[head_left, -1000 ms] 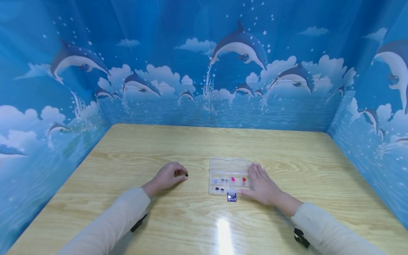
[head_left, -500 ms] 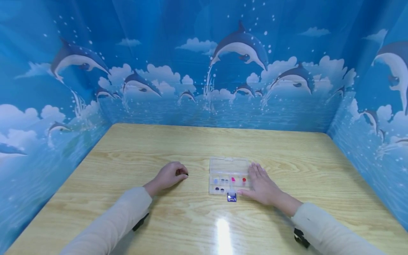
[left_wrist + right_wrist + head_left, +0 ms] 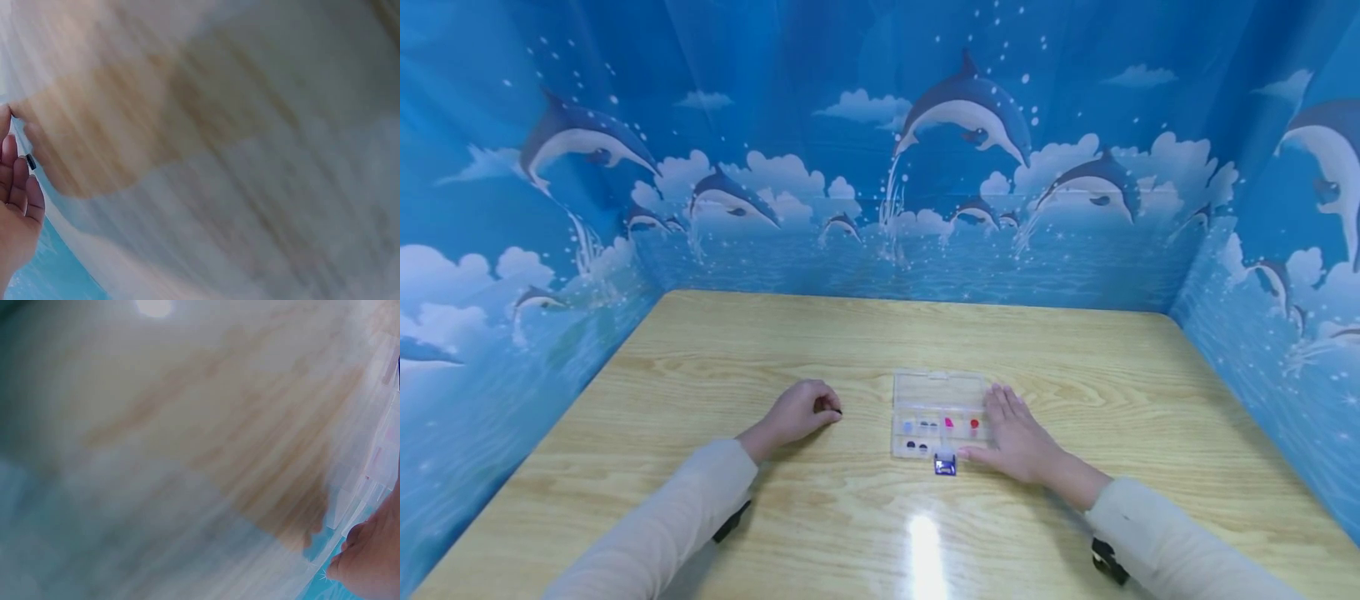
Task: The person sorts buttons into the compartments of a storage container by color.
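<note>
My left hand (image 3: 799, 410), left of the box, pinches a tiny black piece (image 3: 30, 162) between thumb and fingertip, low over the table. Its exact kind is too small to tell. A clear plastic compartment box (image 3: 938, 387) lies with its lid folded back. Inside sit a red round piece (image 3: 974, 423), a pink piece (image 3: 949, 422) and dark round pieces (image 3: 911, 446). Against the box's right side rests my right hand (image 3: 1021, 439), fingers straight and thumb spread toward the front edge. The right wrist view catches only part of that hand.
A small dark-blue square piece (image 3: 945, 464) stands at the box's front edge, close to the right thumb. The wood-grain table (image 3: 820, 508) runs back to a blue dolphin curtain (image 3: 820, 250), which also closes off both sides.
The left fingertips have closed a little further over the black piece, so less of it shows, and the left forearm has shifted slightly right. My right hand and the box stay put.
</note>
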The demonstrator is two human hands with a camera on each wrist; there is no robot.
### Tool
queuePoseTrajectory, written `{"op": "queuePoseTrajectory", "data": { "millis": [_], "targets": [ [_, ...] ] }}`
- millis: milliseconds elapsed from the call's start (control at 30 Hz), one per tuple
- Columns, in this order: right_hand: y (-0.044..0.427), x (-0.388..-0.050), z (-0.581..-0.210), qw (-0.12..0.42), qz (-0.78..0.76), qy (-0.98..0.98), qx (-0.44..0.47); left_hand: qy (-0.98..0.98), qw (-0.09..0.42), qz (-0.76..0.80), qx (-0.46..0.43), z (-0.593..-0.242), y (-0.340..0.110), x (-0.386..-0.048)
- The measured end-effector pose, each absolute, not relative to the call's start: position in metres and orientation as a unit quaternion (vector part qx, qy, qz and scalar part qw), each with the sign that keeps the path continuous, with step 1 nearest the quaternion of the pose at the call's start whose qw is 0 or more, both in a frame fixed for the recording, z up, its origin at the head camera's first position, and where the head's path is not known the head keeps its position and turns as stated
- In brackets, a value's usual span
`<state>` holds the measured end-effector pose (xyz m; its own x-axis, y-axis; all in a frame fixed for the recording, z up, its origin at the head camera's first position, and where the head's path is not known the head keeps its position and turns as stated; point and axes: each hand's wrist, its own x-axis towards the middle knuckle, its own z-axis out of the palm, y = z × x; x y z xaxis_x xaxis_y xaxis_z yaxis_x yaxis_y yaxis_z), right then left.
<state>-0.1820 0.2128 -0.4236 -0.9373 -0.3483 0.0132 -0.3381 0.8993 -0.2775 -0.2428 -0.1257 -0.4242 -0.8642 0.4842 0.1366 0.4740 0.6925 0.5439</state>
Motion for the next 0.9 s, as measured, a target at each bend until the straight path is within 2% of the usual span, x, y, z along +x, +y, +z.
{"op": "queuePoseTrajectory", "data": {
  "millis": [900],
  "targets": [
    [0.2142,-0.1819,-0.4254,0.023,-0.137,0.975,-0.171,0.923,-0.012,0.279,0.264,-0.4231,-0.1270,-0.2409]
  ]
}}
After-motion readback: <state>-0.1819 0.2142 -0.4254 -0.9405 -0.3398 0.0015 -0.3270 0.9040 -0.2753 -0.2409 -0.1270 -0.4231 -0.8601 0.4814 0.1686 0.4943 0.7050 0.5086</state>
